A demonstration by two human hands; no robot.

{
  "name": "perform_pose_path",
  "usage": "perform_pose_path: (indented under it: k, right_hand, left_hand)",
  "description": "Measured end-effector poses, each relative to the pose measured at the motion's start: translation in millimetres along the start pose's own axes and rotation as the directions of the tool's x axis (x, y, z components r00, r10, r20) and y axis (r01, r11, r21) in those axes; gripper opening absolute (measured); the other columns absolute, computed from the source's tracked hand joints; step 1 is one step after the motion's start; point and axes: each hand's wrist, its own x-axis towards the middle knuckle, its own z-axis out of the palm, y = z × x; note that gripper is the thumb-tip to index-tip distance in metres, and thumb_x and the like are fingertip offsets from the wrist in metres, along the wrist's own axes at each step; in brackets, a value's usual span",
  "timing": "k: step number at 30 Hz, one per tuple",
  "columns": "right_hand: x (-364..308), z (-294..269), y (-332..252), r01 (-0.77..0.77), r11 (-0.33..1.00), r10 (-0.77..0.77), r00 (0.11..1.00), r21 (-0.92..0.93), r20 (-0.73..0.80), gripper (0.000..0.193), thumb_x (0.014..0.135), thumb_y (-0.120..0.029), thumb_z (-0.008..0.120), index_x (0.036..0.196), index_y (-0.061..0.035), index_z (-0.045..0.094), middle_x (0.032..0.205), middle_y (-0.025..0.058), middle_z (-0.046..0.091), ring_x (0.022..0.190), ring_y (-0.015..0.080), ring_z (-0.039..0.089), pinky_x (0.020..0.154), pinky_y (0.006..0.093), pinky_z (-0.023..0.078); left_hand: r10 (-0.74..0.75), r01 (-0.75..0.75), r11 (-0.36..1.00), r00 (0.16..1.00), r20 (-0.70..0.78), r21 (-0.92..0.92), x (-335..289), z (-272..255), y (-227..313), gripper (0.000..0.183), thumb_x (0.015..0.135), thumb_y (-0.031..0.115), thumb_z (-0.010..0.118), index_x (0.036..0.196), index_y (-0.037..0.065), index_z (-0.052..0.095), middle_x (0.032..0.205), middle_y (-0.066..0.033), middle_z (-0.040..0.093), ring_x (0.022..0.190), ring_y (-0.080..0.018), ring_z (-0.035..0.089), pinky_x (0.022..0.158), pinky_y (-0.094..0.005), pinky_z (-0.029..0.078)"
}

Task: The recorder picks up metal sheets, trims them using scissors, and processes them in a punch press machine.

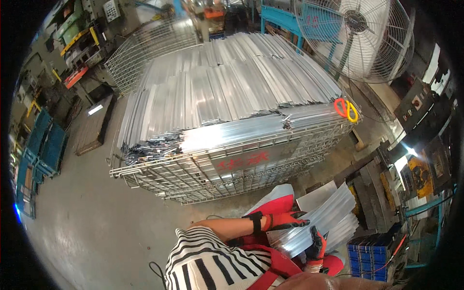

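A fanned stack of flat, shiny metal strips (333, 207) lies slanted across my lap. My left hand (285, 221), in a red and black glove with a black wrist band, rests at the stack's left edge, its fingers stretched out over the metal. My right hand (316, 246), gloved the same way, is closed around the lower edge of the strips, thumb on top. Its other fingers are partly hidden. Beyond my knees, a wire mesh cage (232, 166) is heaped with rows of similar metal strips (212, 92).
Red and yellow rings (347, 110) hang on the cage's right corner. A large fan (355, 24) stands at the back right. Near my right side are a blue crate (367, 261) and dark machinery (367, 188). Another mesh cage (145, 53) and blue racks (43, 140) stand left.
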Motion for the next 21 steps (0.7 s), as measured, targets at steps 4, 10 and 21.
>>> perform_pose_path:
  k: [4, 10, 21]
  right_hand:
    - [2.2, 47.3, -31.2, 0.130, 0.967, -0.085, 0.975, 0.217, -0.206, 0.047, 0.086, -0.033, 0.042, 0.114, 0.0041, 0.049, 0.116, 0.0147, 0.051, 0.108, 0.0231, 0.046, 0.098, 0.0365, 0.029]
    - [5.0, 54.5, -48.6, 0.131, 0.987, -0.097, 0.948, 0.092, -0.304, 0.040, 0.085, -0.027, 0.043, 0.111, 0.0026, 0.052, 0.111, 0.0135, 0.053, 0.102, 0.0224, 0.050, 0.092, 0.0351, 0.035]
    - [30.3, 37.6, -48.2, 0.149, 0.982, -0.098, 0.931, 0.119, -0.352, 0.039, 0.085, -0.023, 0.046, 0.110, 0.0062, 0.053, 0.110, 0.0167, 0.054, 0.103, 0.0220, 0.050, 0.093, 0.0341, 0.035]
  left_hand:
    - [-0.455, 0.289, 0.723, 0.883, -0.118, -0.627, 21.6, 30.0, 14.4, 0.082, 0.068, 0.023, 0.073, 0.132, 0.006, 0.024, 0.103, -0.0053, 0.051, 0.087, -0.0112, 0.049, 0.070, -0.0260, 0.045]
    - [-0.558, 0.467, 0.625, 0.828, 0.061, -0.626, 26.6, 54.7, -9.4, 0.101, 0.057, 0.016, 0.080, 0.135, 0.011, 0.017, 0.094, -0.0035, 0.055, 0.075, -0.0096, 0.052, 0.060, -0.0246, 0.045]
    - [-0.549, 0.482, 0.596, 0.828, 0.112, -0.643, 48.7, 0.2, 66.9, 0.098, 0.060, 0.027, 0.078, 0.134, 0.003, 0.018, 0.118, -0.0121, 0.047, 0.108, -0.0158, 0.043, 0.089, -0.0275, 0.037]
